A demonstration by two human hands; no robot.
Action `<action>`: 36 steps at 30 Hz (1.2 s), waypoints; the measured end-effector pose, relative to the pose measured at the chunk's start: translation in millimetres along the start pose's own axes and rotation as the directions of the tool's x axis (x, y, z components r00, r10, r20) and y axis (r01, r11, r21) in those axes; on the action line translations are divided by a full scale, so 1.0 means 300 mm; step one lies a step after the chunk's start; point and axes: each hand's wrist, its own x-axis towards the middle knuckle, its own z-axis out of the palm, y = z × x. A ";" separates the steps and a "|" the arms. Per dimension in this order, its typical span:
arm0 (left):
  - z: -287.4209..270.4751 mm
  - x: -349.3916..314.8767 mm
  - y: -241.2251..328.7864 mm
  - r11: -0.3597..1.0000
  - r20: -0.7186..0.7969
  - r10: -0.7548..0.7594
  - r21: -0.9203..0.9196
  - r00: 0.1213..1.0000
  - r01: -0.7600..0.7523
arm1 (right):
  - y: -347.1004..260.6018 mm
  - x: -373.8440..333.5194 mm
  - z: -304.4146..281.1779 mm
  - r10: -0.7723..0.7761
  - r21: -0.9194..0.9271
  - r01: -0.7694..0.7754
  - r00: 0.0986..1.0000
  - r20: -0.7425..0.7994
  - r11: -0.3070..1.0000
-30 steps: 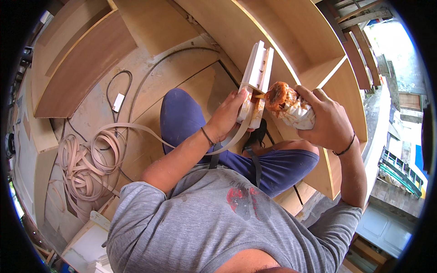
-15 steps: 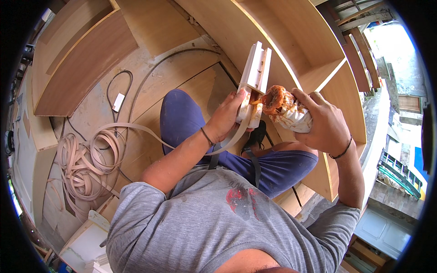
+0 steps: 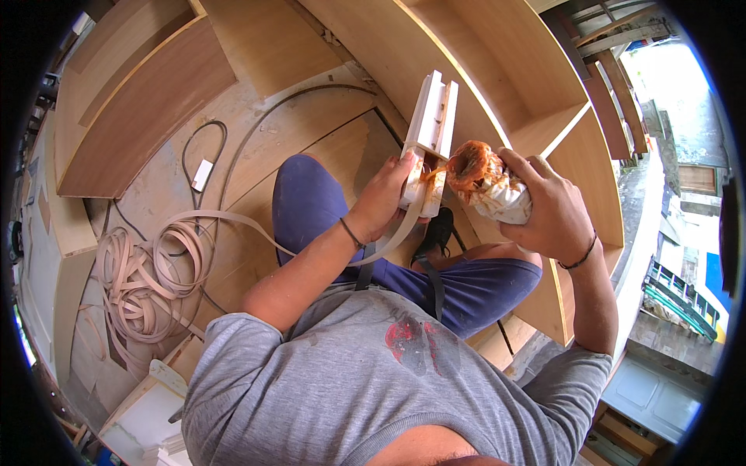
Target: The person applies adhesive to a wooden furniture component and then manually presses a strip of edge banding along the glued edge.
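My left hand (image 3: 381, 198) is closed around a long white box-like holder (image 3: 429, 116) with a groove and brown smears at its middle. A pale flat edging strip (image 3: 402, 233) runs out of the holder's near end, past my left wrist. In my right hand (image 3: 556, 210) is a white container (image 3: 503, 199), tilted with its mouth toward the holder. Orange-brown, sticky-looking glue coats its rim and streaks its side. A thin strand of the same stuff spans from the rim to the holder's groove. My right fingers wrap around the container's far side and are partly hidden.
A loose heap of the edging strip (image 3: 140, 287) lies on the floor at left, beside a black cable with a white block (image 3: 202, 175). Wooden cabinet frames (image 3: 536, 70) stand close at right, with another wooden box (image 3: 148, 109) at upper left. My bent knees are below my hands.
The container has tipped a little, so more of its glue-covered mouth shows. The white holder and both hands have shifted slightly left.
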 end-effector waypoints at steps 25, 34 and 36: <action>-0.038 0.001 0.009 0.999 0.009 0.041 -0.035 0.999 -0.041 | 0.027 -0.013 0.085 -0.143 0.363 0.245 0.948 -0.285 0.899; -0.049 0.006 0.003 1.000 -0.024 0.003 -0.006 1.000 -0.003 | 0.041 0.008 0.078 -0.129 0.397 0.244 0.947 -0.294 0.885; -0.045 0.004 0.004 1.000 -0.046 0.009 -0.001 0.999 -0.009 | 0.045 0.012 0.080 -0.136 0.395 0.256 0.942 -0.307 0.882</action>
